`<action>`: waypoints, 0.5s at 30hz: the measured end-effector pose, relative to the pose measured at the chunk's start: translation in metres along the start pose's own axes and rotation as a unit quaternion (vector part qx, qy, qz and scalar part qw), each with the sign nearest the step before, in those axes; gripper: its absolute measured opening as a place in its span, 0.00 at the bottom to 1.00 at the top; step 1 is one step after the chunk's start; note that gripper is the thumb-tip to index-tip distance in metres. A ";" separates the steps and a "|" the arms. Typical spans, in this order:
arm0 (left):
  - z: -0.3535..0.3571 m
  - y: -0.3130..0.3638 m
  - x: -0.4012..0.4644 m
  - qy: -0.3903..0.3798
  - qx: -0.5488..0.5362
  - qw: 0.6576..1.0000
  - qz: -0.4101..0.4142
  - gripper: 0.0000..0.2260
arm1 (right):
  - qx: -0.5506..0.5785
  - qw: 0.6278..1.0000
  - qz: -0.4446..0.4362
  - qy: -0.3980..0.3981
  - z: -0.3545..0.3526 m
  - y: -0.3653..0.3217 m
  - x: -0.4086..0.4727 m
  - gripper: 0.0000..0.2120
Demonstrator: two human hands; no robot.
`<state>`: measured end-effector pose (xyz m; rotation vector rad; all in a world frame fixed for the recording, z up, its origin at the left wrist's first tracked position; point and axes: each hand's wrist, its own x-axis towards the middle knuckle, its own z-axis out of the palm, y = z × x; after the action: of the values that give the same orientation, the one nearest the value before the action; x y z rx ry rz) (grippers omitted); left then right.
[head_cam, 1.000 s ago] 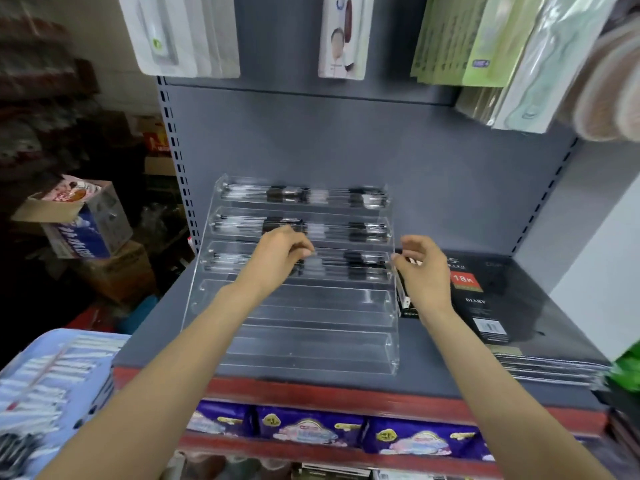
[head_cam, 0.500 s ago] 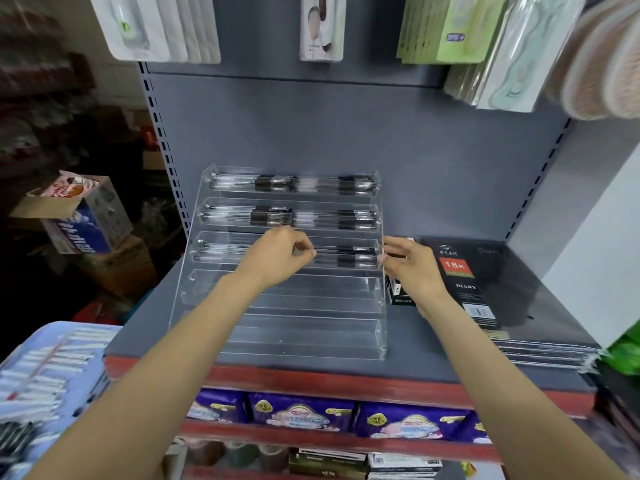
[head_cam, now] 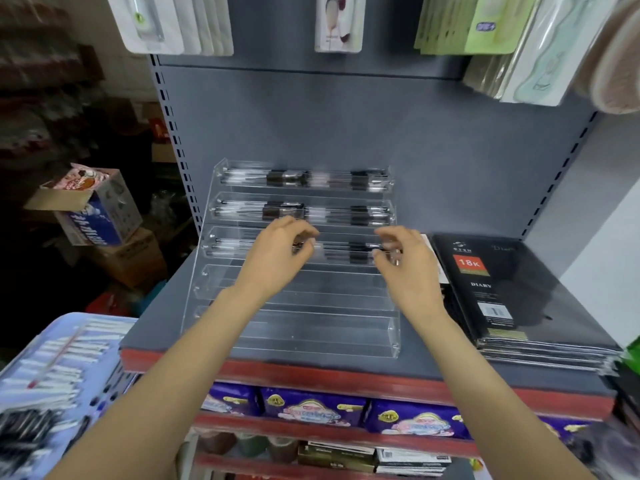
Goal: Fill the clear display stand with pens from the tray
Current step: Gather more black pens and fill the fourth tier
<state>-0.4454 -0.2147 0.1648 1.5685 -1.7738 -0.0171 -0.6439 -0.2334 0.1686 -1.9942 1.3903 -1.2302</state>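
In the head view, the clear display stand [head_cam: 294, 327] sits at the centre of the frame on a grey shelf [head_cam: 433, 372], its three upper tiers already lined with pens and its two lower tiers bare. Both hands hover over the third tier: the left hand [head_cam: 277, 254] has its fingers curled down toward the pens in that row [head_cam: 349, 252], and the right hand [head_cam: 408, 265] mirrors it near the row's right end. Motion blur hides the fingertips, so I cannot tell whether either hand pinches a pen or merely nudges one. The step appears to be settling this row; it is best done by aligning the pens parallel, caps matching the rows above, without jolting the light stand. The tray [head_cam: 20, 341] of remaining pens lies at the lower left of the frame, beside the shelf edge. A stack of black diaries [head_cam: 502, 289] rests just right of the stand.
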 end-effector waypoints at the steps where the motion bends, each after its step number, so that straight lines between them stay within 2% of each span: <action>1: -0.004 0.000 -0.007 0.022 -0.012 1.000 0.001 0.07 | 0.020 1.000 0.000 -0.019 0.006 -0.007 -0.003 0.12; 4: -0.022 -0.005 -0.037 0.051 -0.028 0.998 0.004 0.06 | 0.035 0.996 0.001 -0.078 0.028 -0.031 -0.017 0.11; 8: -0.054 -0.037 -0.087 0.048 0.005 0.999 -0.024 0.10 | 0.039 0.990 -0.014 -0.138 0.077 -0.072 -0.048 0.10; 15: -0.128 -0.153 -0.194 -0.002 0.042 0.983 -0.177 0.06 | 0.040 0.966 -0.029 -0.254 0.195 -0.149 -0.129 0.10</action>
<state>-0.2553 -0.0283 0.0844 1.9294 -1.4930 -0.1182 -0.4154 -0.0835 0.1216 -2.1061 1.0161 -0.7035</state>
